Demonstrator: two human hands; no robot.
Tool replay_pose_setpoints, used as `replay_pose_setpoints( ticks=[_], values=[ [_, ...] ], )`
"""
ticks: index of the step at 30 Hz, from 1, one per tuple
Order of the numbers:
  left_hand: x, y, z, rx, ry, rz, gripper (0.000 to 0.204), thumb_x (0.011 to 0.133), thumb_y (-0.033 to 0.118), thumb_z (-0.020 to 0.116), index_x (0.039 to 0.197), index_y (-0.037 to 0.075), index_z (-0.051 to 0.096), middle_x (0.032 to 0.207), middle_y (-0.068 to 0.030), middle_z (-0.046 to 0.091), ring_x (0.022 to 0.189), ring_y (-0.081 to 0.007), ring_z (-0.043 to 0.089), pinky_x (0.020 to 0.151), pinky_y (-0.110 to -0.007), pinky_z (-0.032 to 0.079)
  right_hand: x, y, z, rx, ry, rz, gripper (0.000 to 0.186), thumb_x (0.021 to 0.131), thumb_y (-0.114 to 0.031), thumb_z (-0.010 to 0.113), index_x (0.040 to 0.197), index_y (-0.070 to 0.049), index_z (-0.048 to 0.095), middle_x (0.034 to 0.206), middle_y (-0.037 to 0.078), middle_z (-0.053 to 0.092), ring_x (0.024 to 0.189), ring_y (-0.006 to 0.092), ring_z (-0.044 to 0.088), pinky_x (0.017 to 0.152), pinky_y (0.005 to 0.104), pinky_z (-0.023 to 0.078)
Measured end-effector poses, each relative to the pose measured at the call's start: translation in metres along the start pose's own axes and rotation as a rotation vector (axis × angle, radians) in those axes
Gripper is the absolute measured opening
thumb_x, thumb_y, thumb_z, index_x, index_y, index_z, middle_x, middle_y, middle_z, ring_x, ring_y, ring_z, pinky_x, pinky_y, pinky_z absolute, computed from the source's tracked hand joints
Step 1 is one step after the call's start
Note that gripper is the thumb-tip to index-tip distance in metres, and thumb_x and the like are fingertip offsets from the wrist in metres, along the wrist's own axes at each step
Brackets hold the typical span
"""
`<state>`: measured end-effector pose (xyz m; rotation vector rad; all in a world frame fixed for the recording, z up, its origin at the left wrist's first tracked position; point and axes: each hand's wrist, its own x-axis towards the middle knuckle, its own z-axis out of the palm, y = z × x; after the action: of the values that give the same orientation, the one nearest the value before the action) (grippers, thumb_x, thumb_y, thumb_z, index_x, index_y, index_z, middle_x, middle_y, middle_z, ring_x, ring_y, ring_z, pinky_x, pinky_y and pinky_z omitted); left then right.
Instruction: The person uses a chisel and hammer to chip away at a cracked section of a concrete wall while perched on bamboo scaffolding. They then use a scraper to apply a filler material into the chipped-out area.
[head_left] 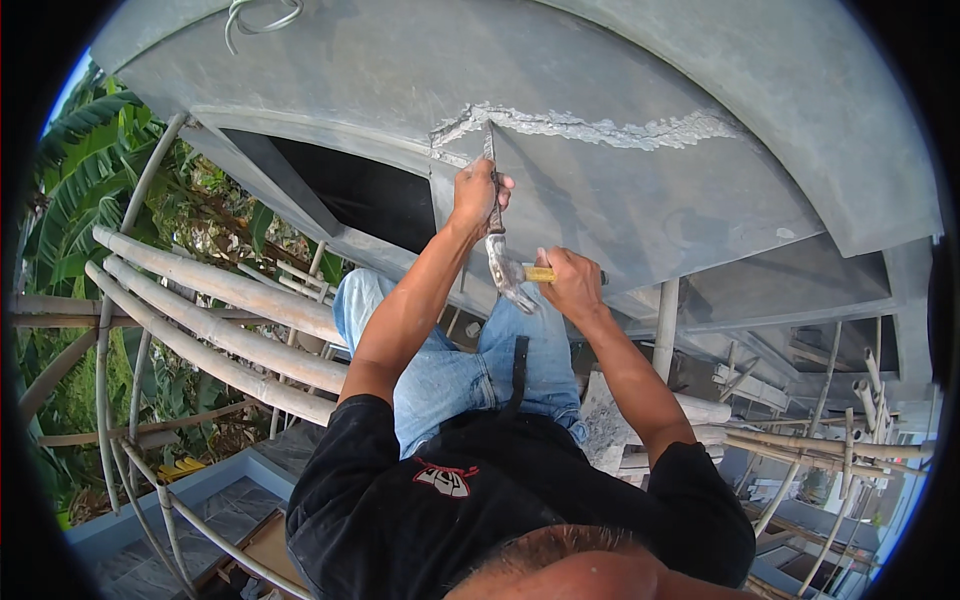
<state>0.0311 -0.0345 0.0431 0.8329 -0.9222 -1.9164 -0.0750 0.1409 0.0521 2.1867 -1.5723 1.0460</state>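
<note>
My left hand is closed round the shaft of a chisel. The chisel's tip meets the left part of a rough, chipped groove in the grey cement wall. In my right hand is a claw hammer, gripped by its yellow handle. The metal hammer head is at the chisel's lower end, below my left hand; whether the two touch I cannot tell.
Bamboo poles run beside me on the left, with banana leaves behind them. A dark opening breaks the wall at left. Bent wire hangs at the top. More bamboo scaffolding stands at the lower right.
</note>
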Motion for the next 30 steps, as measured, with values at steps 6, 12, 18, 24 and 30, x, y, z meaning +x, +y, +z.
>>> replay_pose_setpoints(
  ticks=[6, 12, 18, 24, 30],
  values=[
    [0.0, 0.0, -0.003, 0.009, 0.006, -0.013, 0.019, 0.092, 0.02, 0.038, 0.088, 0.004, 0.046, 0.066, -0.0106, 0.057, 0.041, -0.0128, 0.045, 0.035, -0.028, 0.036, 0.001, -0.007, -0.012, 0.073, -0.023, -0.072, 0.029, 0.078, -0.012, 0.066, 0.06, -0.006, 0.045, 0.053, 0.011, 0.05, 0.045, 0.0299, 0.051, 0.044, 0.0382, 0.041],
    [-0.001, -0.012, 0.0, 0.042, 0.033, 0.031, 0.02, 0.091, 0.018, 0.035, 0.097, 0.004, 0.048, 0.069, -0.0092, 0.057, 0.04, -0.0122, 0.045, 0.035, -0.027, 0.035, -0.018, 0.007, 0.006, -0.004, -0.022, 0.273, 0.035, 0.079, -0.011, 0.067, 0.057, -0.005, 0.041, 0.05, 0.011, 0.044, 0.042, 0.0303, 0.045, 0.041, 0.039, 0.036],
    [0.0, -0.032, 0.035, -0.189, 0.148, 0.126, 0.022, 0.092, 0.015, 0.035, 0.104, 0.003, 0.049, 0.069, -0.0063, 0.054, 0.041, -0.0123, 0.045, 0.036, -0.027, 0.036, -0.032, 0.007, -0.002, -0.017, -0.028, 0.293, 0.036, 0.081, -0.014, 0.067, 0.058, -0.004, 0.041, 0.051, 0.012, 0.045, 0.042, 0.0314, 0.045, 0.041, 0.039, 0.035],
    [-0.002, -0.034, 0.054, -0.381, 0.289, 0.174, 0.022, 0.093, 0.016, 0.036, 0.105, 0.003, 0.049, 0.067, -0.0054, 0.052, 0.042, -0.0122, 0.044, 0.037, -0.027, 0.037, -0.081, 0.005, -0.025, -0.042, -0.057, 0.518, 0.036, 0.08, -0.014, 0.067, 0.057, -0.005, 0.042, 0.053, 0.012, 0.048, 0.046, 0.0336, 0.05, 0.044, 0.0403, 0.039],
    [-0.005, -0.026, 0.051, -0.235, 0.14, 0.142, 0.014, 0.093, 0.017, 0.034, 0.095, 0.007, 0.043, 0.069, -0.0056, 0.051, 0.044, -0.0128, 0.042, 0.04, -0.028, 0.038, -0.099, 0.005, -0.023, 0.002, -0.055, 0.563, 0.037, 0.082, -0.017, 0.067, 0.058, -0.004, 0.042, 0.054, 0.014, 0.048, 0.048, 0.0357, 0.05, 0.044, 0.0402, 0.038]
  ],
)
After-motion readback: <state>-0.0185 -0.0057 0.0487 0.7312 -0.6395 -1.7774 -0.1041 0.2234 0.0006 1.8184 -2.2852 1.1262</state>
